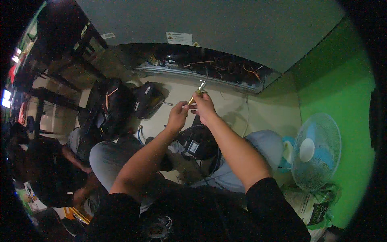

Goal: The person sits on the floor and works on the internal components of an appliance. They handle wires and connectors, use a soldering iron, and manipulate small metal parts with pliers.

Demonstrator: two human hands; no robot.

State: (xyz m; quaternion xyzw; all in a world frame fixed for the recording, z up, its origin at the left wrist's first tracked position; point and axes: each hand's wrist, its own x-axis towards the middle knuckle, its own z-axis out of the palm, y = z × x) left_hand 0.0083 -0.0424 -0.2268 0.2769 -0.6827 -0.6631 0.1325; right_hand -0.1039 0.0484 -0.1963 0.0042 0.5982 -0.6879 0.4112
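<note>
I hold a small brass fitting (196, 93) up near twelve o'clock, in front of the open base of a grey appliance (209, 66). My right hand (204, 107) pinches its top; my left hand (177, 116) grips its lower end, fingers closed. I seem to be threading parts together, though blur hides detail. A steady twist looks needed.

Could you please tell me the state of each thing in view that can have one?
Left hand: raised, pinching the lower end of the brass fitting.
Right hand: raised, gripping the brass fitting.
Brass fitting: held between both hands, tilted.
Appliance bay: open, wires exposed.
Fan: upright; whether it spins cannot be told.
Black bag: lying on the floor.
</note>
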